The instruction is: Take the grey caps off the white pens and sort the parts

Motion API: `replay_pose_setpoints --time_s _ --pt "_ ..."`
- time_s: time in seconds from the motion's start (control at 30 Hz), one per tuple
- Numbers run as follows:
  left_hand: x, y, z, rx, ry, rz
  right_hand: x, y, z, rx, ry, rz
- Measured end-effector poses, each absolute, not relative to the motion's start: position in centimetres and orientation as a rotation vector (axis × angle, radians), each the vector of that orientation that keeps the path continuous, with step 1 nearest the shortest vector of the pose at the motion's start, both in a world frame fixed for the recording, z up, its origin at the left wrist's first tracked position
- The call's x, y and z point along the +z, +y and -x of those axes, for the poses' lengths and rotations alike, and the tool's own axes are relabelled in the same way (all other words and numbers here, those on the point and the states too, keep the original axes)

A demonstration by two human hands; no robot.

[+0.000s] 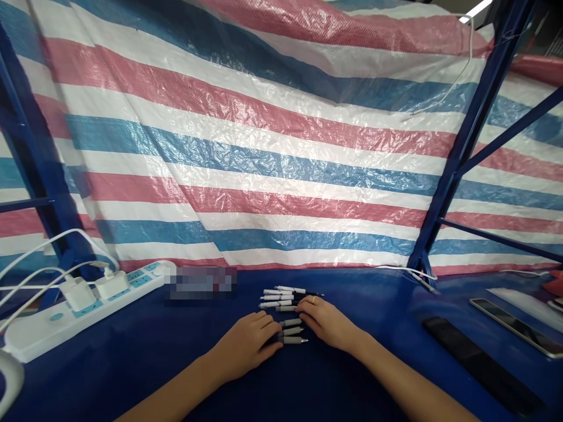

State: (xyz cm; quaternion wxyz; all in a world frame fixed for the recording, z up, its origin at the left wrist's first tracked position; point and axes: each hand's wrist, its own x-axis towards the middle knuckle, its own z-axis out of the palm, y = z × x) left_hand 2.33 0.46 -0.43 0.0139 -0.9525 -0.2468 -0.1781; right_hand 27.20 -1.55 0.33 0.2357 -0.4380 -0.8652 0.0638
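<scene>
Fingers of left hand (271,343): extended and slightly apart, clamped on nothing; tips just beside the lower pens, contact not certain.
Fingers of right hand (308,308): extended and together, clamped on nothing; resting across the right ends of the upper pens.
Ring (314,299): gold-coloured band on one finger of the right hand.
Left hand (244,346): flat, palm down, on the bench, lower centre of the frame.
Right hand (328,323): flat, palm down, just right of centre.
Pens (281,297): roughly eight, white barrels with grey grips and dark tips, lying side by side between the hands, in an upper and a lower cluster; some partly hidden by the fingers.
Bench (132,375): dark blue covering, filling the bottom of the frame.
Power strip (83,310): white, at the left of the bench, angled toward the back edge.
Chargers (78,293): two white plugs seated in the power strip, with white cables.
Blurred patch (200,283): obscured item at the back edge, contents unreadable.
Phone (512,325): dark screen, lying at the right of the bench.
Dark bar (479,366): long black object, lower right, kind unclear.
Tarpaulin (264,146): woven plastic, striped red, white and blue, hanging behind the bench.
Steel frame (466,135): blue uprights at both sides of the tarpaulin.
</scene>
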Motion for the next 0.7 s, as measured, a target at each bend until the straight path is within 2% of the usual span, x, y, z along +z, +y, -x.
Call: replay_pose_setpoints --time_s 0.7 --pt "-0.22 0.27 -2.23 -0.474 -1.056 2.926 0.79 -1.90 -27.42 0.280 -2.391 1.184"
